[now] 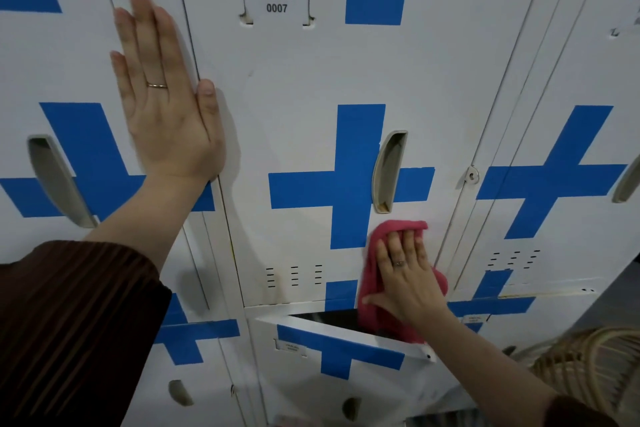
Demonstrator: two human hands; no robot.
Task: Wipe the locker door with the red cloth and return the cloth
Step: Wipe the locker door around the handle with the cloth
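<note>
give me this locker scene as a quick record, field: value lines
left hand: flat, fingers straight, pressed on the locker front at the door's left edge
right hand: flat on the red cloth, pressing it to the locker door below the handle
label: YAKAL 0007
marking: blue cross on the door
lower door: ajar, dark gap showing
task stage: wiping; cloth not yet returned

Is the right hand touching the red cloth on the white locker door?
Touching. The head view shows the right hand pressed flat on the red cloth.
</note>
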